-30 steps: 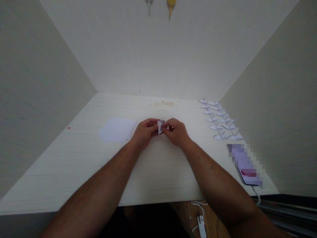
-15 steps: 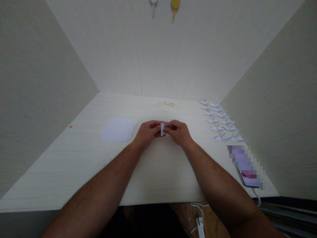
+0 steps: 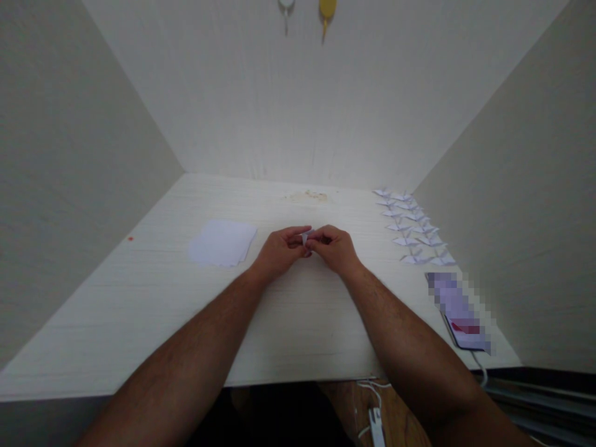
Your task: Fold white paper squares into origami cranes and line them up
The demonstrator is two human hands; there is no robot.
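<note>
As the white table (image 3: 298, 347) stretches out before me, paper sheets (image 3: 222, 242) to the left, phone (image 3: 454, 307) and rows of paper birds (image 3: 406, 240) to the right, my left hand (image 3: 282, 249) and right hand (image 3: 334, 245) pinch the small folded paper (image 3: 305, 237) between them, hiding more of it than half a second ago.
</note>
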